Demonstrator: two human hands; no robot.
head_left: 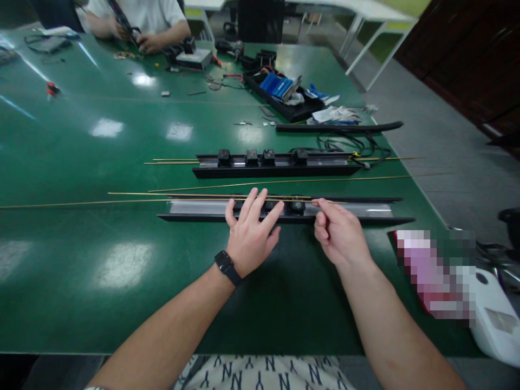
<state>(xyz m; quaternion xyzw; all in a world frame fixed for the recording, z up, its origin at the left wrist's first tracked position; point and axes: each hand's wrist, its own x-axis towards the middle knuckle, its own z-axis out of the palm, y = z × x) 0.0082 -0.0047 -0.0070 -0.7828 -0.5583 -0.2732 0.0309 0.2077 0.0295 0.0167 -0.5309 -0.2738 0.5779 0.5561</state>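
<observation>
A long black channel rail (195, 218) with a silvery inside lies across the table in front of me, with small black blocks (298, 206) set in it. My left hand (254, 238) rests over its middle, fingers spread, wearing a black watch. Thin brass-coloured rods (134, 193) run along the rail and pass under the left fingers. At the right, my right hand (341, 227) pinches one thin rod between thumb and forefinger above the rail. Just beyond lies another single rod (385, 178). Farther back, a second black rail (276, 171) holds several black blocks and rods.
On the green table (81, 303) stand a black tray (280, 105) with blue packets, a curved black strip (337, 128) and black cables (357, 143). A white device (493, 319) sits near the right edge. Across the table, a person (142, 21) handles a dark tool.
</observation>
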